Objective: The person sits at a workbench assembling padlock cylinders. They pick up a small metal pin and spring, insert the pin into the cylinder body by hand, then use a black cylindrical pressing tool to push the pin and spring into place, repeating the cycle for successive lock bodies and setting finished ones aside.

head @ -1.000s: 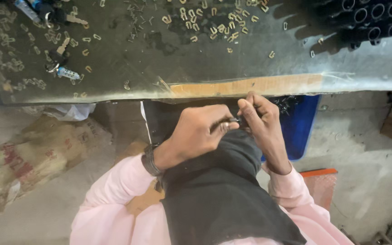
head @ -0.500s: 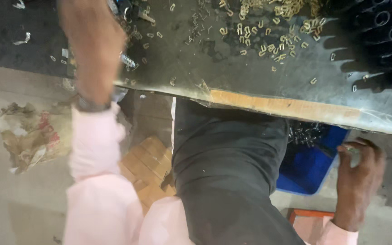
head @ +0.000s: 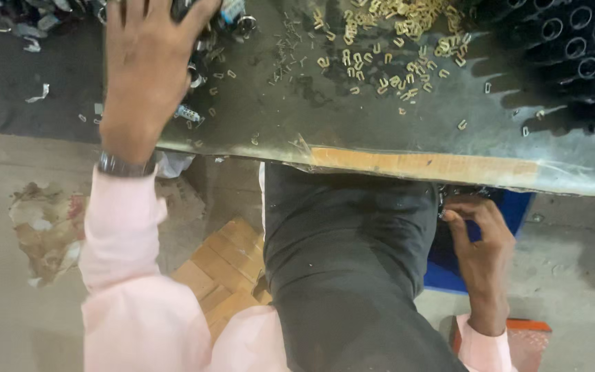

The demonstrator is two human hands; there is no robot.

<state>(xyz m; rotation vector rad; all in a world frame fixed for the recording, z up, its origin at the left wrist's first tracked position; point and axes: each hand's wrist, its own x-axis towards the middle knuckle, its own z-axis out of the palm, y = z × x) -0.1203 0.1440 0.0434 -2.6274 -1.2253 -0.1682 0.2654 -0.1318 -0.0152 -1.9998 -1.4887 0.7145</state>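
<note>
We see the left hand spread palm down over a heap of small dark metal parts at the far left end of the worktable, fingers touching them; the parts are round, ring-like and partly hidden under the hand. The right hand sits below the table's near edge, fingers curled at the rim of a blue bin on the floor.

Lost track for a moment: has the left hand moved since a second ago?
Yes. The left hand left the lap and reached up over the table edge onto the small parts.
</note>
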